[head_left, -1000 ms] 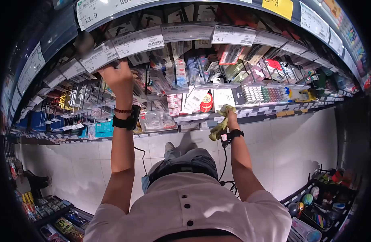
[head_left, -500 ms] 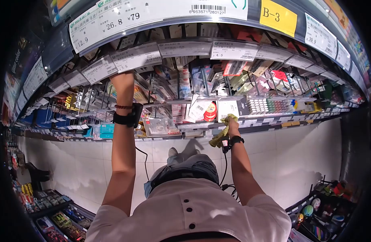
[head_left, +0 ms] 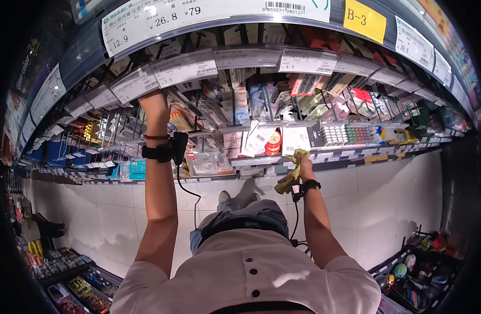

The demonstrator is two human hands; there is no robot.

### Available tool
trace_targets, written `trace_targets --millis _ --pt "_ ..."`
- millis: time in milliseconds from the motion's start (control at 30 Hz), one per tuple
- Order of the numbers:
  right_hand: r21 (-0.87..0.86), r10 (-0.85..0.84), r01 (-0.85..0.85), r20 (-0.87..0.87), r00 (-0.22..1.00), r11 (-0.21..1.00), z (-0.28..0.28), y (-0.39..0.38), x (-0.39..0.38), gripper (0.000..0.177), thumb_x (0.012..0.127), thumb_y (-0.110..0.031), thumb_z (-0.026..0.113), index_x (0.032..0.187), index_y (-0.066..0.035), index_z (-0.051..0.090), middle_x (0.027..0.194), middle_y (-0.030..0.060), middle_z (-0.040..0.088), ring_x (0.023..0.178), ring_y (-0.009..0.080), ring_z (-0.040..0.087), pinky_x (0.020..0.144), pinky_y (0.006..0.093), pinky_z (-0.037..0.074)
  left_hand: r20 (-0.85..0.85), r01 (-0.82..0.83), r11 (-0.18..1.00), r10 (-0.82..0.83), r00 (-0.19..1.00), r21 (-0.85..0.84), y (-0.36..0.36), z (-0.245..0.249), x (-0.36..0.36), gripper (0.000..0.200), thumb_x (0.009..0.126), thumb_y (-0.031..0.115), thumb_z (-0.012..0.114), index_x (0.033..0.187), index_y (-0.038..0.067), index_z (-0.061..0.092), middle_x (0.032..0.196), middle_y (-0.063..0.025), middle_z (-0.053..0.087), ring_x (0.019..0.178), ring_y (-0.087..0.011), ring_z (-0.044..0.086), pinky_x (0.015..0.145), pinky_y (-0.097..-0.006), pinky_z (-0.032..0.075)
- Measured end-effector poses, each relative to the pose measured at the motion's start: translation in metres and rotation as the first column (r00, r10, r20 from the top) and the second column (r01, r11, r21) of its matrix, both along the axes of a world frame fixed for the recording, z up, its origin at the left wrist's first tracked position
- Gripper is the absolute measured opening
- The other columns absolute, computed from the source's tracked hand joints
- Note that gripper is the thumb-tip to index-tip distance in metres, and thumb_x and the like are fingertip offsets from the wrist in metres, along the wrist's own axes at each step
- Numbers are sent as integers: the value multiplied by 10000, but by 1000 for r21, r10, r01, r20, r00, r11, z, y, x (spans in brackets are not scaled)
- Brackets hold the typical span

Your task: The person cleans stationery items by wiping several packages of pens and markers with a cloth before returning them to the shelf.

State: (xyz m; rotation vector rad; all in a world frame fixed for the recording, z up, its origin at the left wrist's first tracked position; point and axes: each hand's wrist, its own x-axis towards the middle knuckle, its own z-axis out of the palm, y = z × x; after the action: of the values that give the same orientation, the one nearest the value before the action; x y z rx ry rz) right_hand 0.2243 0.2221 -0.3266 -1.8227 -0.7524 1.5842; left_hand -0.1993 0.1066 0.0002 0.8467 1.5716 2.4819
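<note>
My left hand (head_left: 155,104) reaches up into the shelf at the left, under a row of price labels (head_left: 185,71); its fingers are hidden behind the label strip. Hanging packets (head_left: 185,118) are just right of it. My right hand (head_left: 305,163) is closed on a yellow-green cloth (head_left: 288,181) at the front edge of a lower shelf. Beside the cloth are a white card pack (head_left: 296,140) and red round packs (head_left: 273,142). A black device with a cable is strapped at each wrist.
A yellow B-3 label (head_left: 364,21) sits on the upper shelf edge. Marker sets (head_left: 350,134) stand to the right and blue packs (head_left: 137,167) to the left. Low display racks (head_left: 86,282) are at both lower corners. Pale floor tiles (head_left: 350,209) lie below.
My left hand has shifted slightly, and its wrist has turned so the black device and its cable show more. My right hand and the cloth have moved slightly right. The view has shifted a little.
</note>
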Motion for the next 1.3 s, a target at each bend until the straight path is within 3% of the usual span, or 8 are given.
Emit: trace_targets --millis 233,333,567,767,867,967,1033,1300 --pt "-96 -64 37 -303 951 995 -16 -2 1 594 691 -305 710 1095 62 476 979 162 554 792 271 568 623 440 465 -16 97 979 -96 995 181 -16 6 -11 246 830 4 512 1073 -9 479 1037 -80 532 886 -154 534 748 -258 464" --pt "-210 -74 3 -330 941 978 -28 4 -4 252 767 -305 645 903 -117 547 719 50 541 523 189 495 447 357 416 -389 -173 968 91 917 -180 -29 6 -18 270 818 0 529 1081 -27 477 1041 -83 531 895 -145 528 751 -244 449" --pt "-223 -97 4 -406 909 975 -10 3 -14 266 749 -261 660 922 -87 558 730 74 552 559 220 519 517 398 469 -729 -492 824 151 667 -280 -34 14 -22 252 789 54 574 1023 -34 539 1027 -122 555 946 -206 512 829 -294 398" --pt "-198 -43 -21 -313 949 980 28 -5 -11 276 767 -272 636 939 -68 567 732 67 548 579 206 537 503 351 474 -465 -292 930 161 871 -225 -30 10 -24 243 813 129 544 994 -33 546 981 -104 571 910 -210 533 784 -324 424" --pt "-101 104 -132 -244 964 986 36 -12 -13 293 773 -310 625 908 -57 567 731 69 547 570 192 533 494 320 473 -29 115 992 -113 993 56 -29 2 -36 274 822 127 543 1040 -35 514 1012 -85 540 927 -188 513 786 -314 423" --pt "-230 -160 73 -391 906 970 -1 -3 -18 241 742 -196 663 905 -53 557 725 71 547 520 190 488 458 344 433 72 143 986 -149 986 83 -28 -1 -47 286 805 80 544 1071 -17 502 1041 -101 536 953 -222 514 811 -315 417" --pt "-249 -228 140 -371 900 958 -13 -1 -21 239 723 -126 682 910 -46 558 729 64 556 487 183 471 425 324 408 -312 47 989 -89 946 -139 -30 -30 -88 301 792 54 544 1084 -5 501 1060 -116 534 974 -255 508 834 -327 407" --pt "43 -82 94 -222 972 995 25 -12 -14 181 717 -57 655 866 -3 568 731 67 574 522 166 501 472 302 421 -518 -54 933 -149 842 -356 -7 -37 -97 302 805 85 528 1096 13 494 1088 -126 522 1003 -270 488 888 -330 370"
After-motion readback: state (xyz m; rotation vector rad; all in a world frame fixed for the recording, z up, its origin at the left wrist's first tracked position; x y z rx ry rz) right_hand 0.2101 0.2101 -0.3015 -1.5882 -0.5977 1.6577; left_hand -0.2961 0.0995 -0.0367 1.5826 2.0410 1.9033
